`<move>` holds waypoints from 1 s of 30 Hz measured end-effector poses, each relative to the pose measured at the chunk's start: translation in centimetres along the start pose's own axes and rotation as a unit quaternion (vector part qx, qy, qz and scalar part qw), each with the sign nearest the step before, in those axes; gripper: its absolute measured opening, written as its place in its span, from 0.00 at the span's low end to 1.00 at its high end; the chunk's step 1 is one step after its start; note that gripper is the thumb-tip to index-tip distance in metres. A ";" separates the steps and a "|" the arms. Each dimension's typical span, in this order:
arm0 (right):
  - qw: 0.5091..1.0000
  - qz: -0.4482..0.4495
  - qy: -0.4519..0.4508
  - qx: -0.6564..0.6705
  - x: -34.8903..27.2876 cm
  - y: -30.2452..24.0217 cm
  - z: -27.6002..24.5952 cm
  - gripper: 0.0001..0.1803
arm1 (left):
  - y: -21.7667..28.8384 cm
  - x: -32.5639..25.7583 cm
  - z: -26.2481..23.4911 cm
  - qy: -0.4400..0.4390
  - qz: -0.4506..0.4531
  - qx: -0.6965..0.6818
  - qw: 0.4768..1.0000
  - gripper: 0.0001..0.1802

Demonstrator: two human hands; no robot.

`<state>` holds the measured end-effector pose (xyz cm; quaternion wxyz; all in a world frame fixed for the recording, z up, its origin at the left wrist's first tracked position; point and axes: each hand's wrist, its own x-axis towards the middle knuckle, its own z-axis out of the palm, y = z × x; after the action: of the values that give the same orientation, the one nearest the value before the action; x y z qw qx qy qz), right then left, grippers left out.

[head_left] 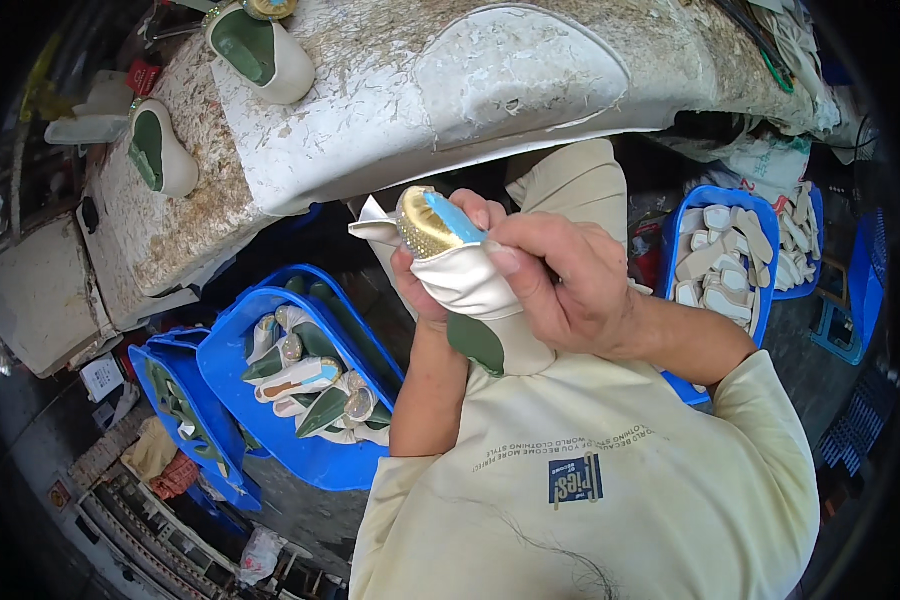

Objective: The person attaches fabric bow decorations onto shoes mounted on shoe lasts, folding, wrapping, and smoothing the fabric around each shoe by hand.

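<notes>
One cream shoe [460, 270] between two hands, left hand [420, 290], right hand [560, 280].

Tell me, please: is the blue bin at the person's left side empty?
No, the blue bin at the left holds several cream and green shoe uppers with shiny round ornaments, piled together.

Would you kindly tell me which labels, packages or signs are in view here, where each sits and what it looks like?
Shirt patch: small dark blue rectangle with pale lettering, on the cream shirt, lower middle.
Printed line: curved row of small dark letters just above the patch.
Red packet: small and red, upper left beside the bench; details too small to tell.
Paper: small white sheet on the floor, far left.
</notes>
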<state>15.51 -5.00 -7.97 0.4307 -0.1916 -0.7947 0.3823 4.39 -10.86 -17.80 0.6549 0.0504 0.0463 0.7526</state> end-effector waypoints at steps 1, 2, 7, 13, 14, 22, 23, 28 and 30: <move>1.000 0.001 0.001 0.000 0.1 0.0 0.1 0.05 | 0.0 -0.1 0.0 0.001 -0.001 0.000 1.000 0.39; 0.998 0.048 -0.003 0.034 0.2 0.0 0.1 0.05 | 0.0 -0.2 0.0 0.006 -0.005 -0.003 1.000 0.39; 0.988 0.117 0.019 0.096 -0.3 0.5 0.6 0.06 | 0.1 -0.3 1.2 0.028 -0.027 -0.021 0.999 0.38; 0.830 0.448 -0.066 0.326 -1.6 1.6 0.2 0.16 | -0.8 0.2 0.4 0.000 0.011 0.024 1.000 0.38; 0.829 0.449 -0.066 0.326 -2.0 1.6 -0.1 0.16 | -1.0 0.4 0.7 0.033 0.002 0.065 0.997 0.38; 0.798 0.444 -0.137 0.384 -4.9 4.1 -0.7 0.19 | -1.7 1.1 -1.8 -0.097 -0.018 -0.079 0.992 0.33; 0.815 0.432 -0.143 0.358 -5.2 4.6 -0.5 0.20 | -1.6 1.3 -1.7 -0.100 -0.018 -0.081 0.992 0.33; 0.777 0.554 -0.050 0.295 -3.2 8.0 -2.7 0.14 | 0.7 2.1 0.3 0.177 0.023 0.240 0.954 0.27; 0.858 0.465 -0.002 0.217 -1.8 8.6 -3.6 0.09 | 0.3 3.3 -0.6 0.235 0.038 0.317 0.918 0.21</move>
<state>19.26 0.93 -14.37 0.2318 -0.4392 -0.5111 0.7015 3.56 -7.62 -18.28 0.5456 0.0790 0.4328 0.7133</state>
